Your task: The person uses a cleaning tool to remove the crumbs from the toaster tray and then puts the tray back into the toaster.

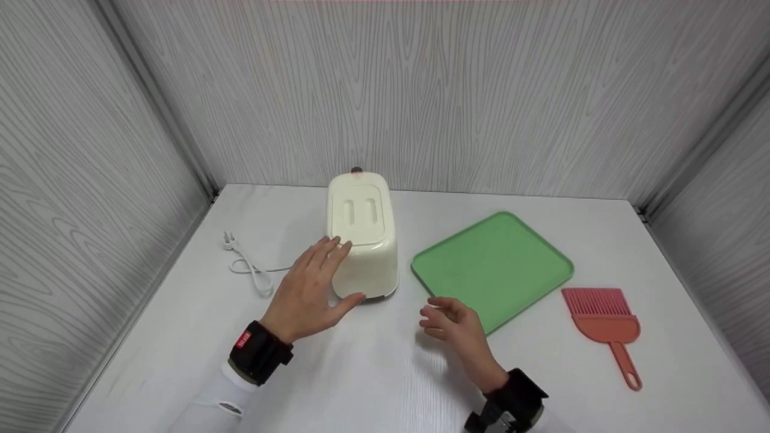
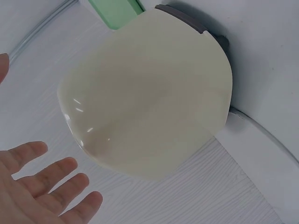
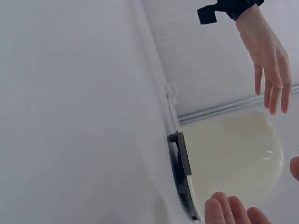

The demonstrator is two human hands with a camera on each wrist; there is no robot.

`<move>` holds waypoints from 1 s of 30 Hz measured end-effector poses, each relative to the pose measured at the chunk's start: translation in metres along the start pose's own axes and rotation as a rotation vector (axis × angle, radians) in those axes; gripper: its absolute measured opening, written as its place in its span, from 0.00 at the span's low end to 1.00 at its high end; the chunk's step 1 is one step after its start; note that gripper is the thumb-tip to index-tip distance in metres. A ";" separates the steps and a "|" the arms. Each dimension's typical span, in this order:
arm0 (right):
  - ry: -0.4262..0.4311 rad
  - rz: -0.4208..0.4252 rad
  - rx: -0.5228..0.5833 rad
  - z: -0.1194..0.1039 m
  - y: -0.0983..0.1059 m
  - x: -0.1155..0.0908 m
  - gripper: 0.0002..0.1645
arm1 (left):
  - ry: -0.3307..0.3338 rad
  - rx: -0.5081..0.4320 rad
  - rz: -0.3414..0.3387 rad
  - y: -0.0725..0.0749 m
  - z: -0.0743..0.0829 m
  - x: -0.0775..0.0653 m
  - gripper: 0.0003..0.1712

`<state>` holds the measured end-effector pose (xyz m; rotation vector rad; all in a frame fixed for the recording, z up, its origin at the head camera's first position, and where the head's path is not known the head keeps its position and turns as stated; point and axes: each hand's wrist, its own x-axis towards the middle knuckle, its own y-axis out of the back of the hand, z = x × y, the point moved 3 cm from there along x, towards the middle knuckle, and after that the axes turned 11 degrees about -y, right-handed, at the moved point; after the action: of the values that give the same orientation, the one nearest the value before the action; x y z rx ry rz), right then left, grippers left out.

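Note:
A cream-coloured toaster (image 1: pixel 368 264) with a lidded top and a dark base stands at the middle of the white table. My left hand (image 1: pixel 310 291) is spread beside its near left corner, thumb out to the right. In the left wrist view a gap shows between the fingers (image 2: pixel 56 177) and the toaster's smooth side (image 2: pixel 149 93). Above the table, my right hand (image 1: pixel 460 331) hovers between the toaster and a green tray (image 1: pixel 502 261). Its fingers are loosely bent and hold nothing. The right wrist view shows its fingertips (image 3: pixel 236 212) near the toaster's lower edge.
A white power cord with a plug (image 1: pixel 230 242) lies left of the toaster. On the right lies an orange-red brush and dustpan-like piece (image 1: pixel 604 325) with a handle. Pale wood-grain panels (image 1: pixel 421 96) enclose the table at the back and both sides.

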<state>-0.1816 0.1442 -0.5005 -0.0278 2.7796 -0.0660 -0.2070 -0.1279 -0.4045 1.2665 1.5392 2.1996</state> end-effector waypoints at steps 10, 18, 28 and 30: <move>-0.151 -0.042 0.225 0.013 -0.038 0.026 0.30 | 0.023 -0.083 -0.026 -0.011 -0.018 0.022 0.43; -0.202 -0.030 0.363 0.025 -0.056 0.043 0.28 | 0.012 -0.083 -0.049 -0.017 -0.021 0.027 0.42; -0.191 0.029 0.288 0.027 -0.080 0.057 0.30 | -0.046 -0.038 -0.021 -0.027 -0.023 0.032 0.41; -0.177 0.041 0.263 0.026 -0.083 0.060 0.29 | -0.056 -0.028 -0.010 -0.028 -0.023 0.033 0.40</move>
<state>-0.2277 0.0586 -0.5421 0.0863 2.5713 -0.3977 -0.2531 -0.1123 -0.4123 1.2969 1.4857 2.1531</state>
